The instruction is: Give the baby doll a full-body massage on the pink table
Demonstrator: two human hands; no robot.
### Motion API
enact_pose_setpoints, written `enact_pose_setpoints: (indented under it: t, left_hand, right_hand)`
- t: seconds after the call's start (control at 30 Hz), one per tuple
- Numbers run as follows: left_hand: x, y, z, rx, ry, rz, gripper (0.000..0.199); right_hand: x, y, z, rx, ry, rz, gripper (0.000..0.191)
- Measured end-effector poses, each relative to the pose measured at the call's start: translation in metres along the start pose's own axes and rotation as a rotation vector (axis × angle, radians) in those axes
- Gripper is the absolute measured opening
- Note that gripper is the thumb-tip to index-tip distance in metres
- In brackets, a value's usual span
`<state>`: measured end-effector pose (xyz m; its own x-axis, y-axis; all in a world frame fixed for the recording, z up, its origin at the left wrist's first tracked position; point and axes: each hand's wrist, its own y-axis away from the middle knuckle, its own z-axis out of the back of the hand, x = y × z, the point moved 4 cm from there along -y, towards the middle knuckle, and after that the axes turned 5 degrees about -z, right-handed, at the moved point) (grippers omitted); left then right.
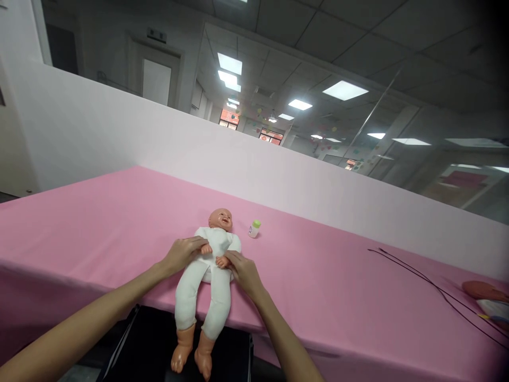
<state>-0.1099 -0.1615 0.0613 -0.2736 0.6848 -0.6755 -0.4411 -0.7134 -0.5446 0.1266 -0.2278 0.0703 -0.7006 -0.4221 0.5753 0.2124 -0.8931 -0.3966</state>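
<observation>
A baby doll (218,241) in a white cloth suit lies on its back on the pink-covered table (310,276), head toward the wall, its legs hanging over the front edge. My left hand (186,253) is closed around the doll's arm on the left, near its small hand. On the other side, my right hand (243,269) has its fingers around the doll's other forearm, by the wrist. A small translucent bottle (254,229) with a green cap stands beside the doll's head, untouched.
Black cables (423,276) run across the table's right side toward an orange and white object (485,297) at the right edge. A low white wall (199,151) with glass above it borders the back. Dark fabric (149,345) lies below the front edge.
</observation>
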Motion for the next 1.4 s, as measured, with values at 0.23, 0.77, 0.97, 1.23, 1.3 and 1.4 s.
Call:
enact_pose_setpoints:
  t: [0.23,0.77,0.97,1.23,1.3,1.4]
  left_hand:
    - [0.066,0.006,0.048,-0.634,0.563,0.558,0.039]
    - [-0.007,0.003,0.002,0.047,-0.172,0.018,0.029]
    - [0.038,0.001,0.036,-0.416,0.432,0.375,0.039]
    - [0.066,0.013,0.055,-0.564,0.595,0.557,0.051]
    - [0.049,0.006,0.048,-0.471,0.533,0.421,0.049]
    - [0.014,-0.004,0.030,-0.194,0.209,0.143,0.034]
  right_hand:
    - [-0.081,0.001,0.034,-0.634,-0.788,-0.635,0.036]
    - [-0.001,0.001,-0.004,-0.032,-0.127,-0.047,0.031]
    - [-0.061,0.000,0.022,-0.534,-0.704,-0.508,0.040]
    - [-0.083,0.020,0.035,-0.665,-0.828,-0.615,0.043]
    - [-0.064,0.015,0.032,-0.576,-0.736,-0.523,0.044]
    - [-0.026,0.006,0.016,-0.292,-0.430,-0.248,0.029]
